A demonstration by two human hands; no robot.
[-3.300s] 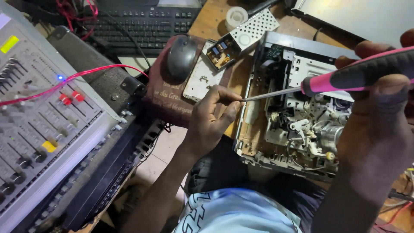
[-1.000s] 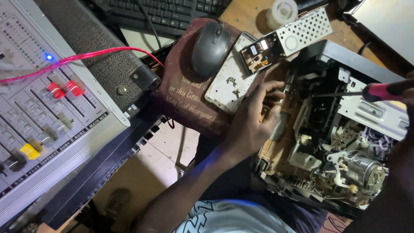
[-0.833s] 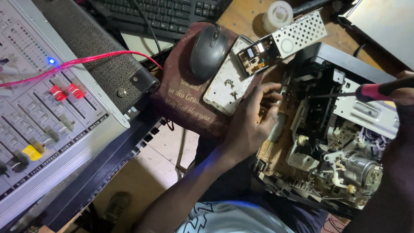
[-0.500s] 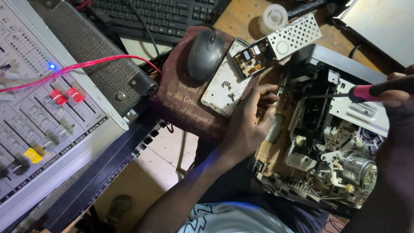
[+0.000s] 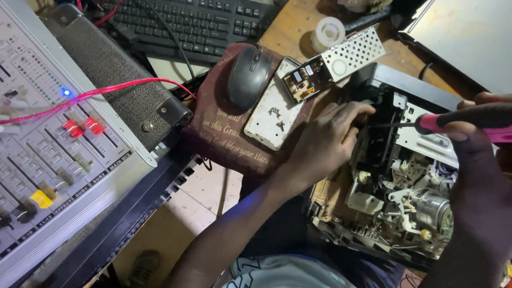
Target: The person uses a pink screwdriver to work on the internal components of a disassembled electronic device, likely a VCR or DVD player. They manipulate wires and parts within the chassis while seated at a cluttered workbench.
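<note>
leftmost, a grey mixing console [image 5: 48,160] lies beside a black mouse [image 5: 249,76] on a maroon book [image 5: 224,140]. next, the left hand [image 5: 325,141] rests half-curled, holding nothing, on the opened tape deck [image 5: 394,181]. the right hand [image 5: 472,130] grips a pink-handled screwdriver [image 5: 453,120] whose tip points into the deck.

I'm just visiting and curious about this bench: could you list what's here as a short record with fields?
Left hand: left hand rests on the edge of the opened device.
Right hand: right hand has its grip on a pink-handled screwdriver, shaft pointing into the device.
Nearby: black mouse, white panel with loose screws.
Left side: audio mixer.
Far edge: black keyboard.
</note>
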